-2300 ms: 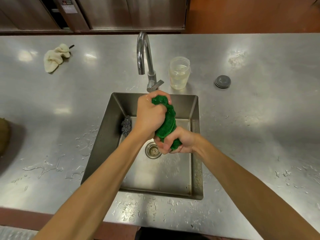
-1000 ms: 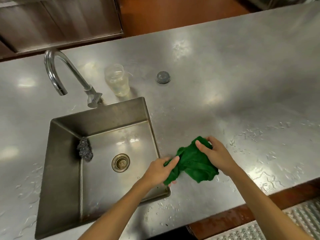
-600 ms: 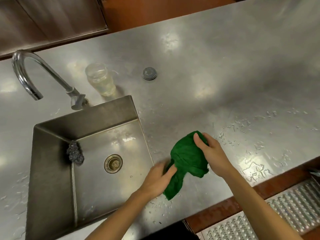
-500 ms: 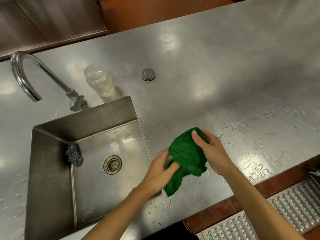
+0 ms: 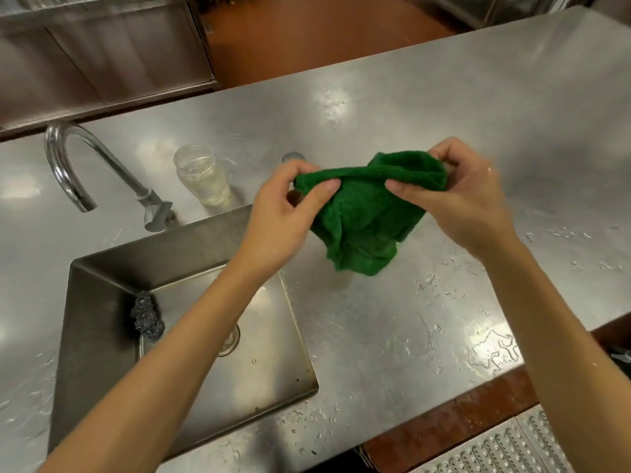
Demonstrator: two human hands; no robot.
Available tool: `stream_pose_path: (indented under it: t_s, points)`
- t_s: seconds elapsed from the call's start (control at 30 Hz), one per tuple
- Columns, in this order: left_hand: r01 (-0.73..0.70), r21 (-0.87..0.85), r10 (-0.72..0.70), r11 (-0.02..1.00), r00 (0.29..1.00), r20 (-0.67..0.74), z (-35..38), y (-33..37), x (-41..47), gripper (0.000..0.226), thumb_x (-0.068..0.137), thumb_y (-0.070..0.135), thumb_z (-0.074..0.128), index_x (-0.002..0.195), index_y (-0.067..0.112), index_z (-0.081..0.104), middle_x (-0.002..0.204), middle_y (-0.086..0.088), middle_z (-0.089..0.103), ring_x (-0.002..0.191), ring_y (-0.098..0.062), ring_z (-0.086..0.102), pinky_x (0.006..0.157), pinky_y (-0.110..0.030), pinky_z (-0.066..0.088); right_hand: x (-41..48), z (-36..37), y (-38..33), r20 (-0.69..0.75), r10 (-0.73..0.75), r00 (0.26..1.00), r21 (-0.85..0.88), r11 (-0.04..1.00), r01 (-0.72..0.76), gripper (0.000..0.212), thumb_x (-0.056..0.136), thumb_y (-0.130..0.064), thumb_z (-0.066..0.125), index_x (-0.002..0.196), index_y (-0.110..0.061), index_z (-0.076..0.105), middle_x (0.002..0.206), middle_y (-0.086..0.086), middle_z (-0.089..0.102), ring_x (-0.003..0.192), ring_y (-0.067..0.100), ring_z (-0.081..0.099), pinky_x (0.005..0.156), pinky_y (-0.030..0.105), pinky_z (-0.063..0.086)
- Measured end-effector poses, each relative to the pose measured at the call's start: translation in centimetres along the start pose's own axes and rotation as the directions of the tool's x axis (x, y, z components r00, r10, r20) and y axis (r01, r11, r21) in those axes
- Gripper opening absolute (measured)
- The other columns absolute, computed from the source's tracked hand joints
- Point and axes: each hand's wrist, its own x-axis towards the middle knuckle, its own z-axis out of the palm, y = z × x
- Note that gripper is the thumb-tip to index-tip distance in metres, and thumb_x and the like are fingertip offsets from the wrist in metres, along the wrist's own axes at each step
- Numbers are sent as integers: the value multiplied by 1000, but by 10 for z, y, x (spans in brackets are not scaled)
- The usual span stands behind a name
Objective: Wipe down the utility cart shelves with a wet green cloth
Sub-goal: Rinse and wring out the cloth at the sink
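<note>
Green cloth (image 5: 362, 213) held in air at centre of frame, above steel counter (image 5: 512, 114), just right of sink (image 5: 95, 336). Left hand (image 5: 286, 206) pinches cloth's upper left edge between thumb and fingers. Right hand (image 5: 464, 196) pinches upper right edge, thumb in front, fingers curled behind. Top hem stretched between both grips; rest hangs below in loose bunch. Tap (image 5: 85, 165) and jar (image 5: 203, 179) at left of frame; scourer (image 5: 146, 317) in sink corner.

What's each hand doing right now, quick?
Left hand: pinching the top edge of the green cloth.
Right hand: pinching the same cloth's other side, held above the counter.
</note>
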Motion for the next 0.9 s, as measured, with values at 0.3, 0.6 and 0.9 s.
stream_pose_path:
  t_s: [0.3,0.6,0.9]
  points:
    - [-178,225,149,958,979,142,-13,-27,-25,10,89,21,70,95,13,65,81,-1,66,72,-26,64,64,-47,53,-11,-24,40,366,-169,915,-556,749,361,43,69,-57,72,107,-36,71,86,-7,50,81,12,46,70,23,40]
    - [37,389,-252,920,816,520,18,-152,-184,25,96,53,56,107,31,59,97,18,59,83,8,54,73,-12,40,-175,-14,176,529,158,834,-712,617,335,33,68,-70,62,66,-37,60,149,-7,44,142,22,33,108,44,32]
    - [-131,648,-456,750,607,650,39,-188,-236,32,96,47,52,123,31,56,121,6,59,111,-16,57,90,-30,44,-256,-29,240,406,388,827,-841,514,171,30,49,-28,74,76,-35,64,77,-15,60,73,15,57,60,26,44]
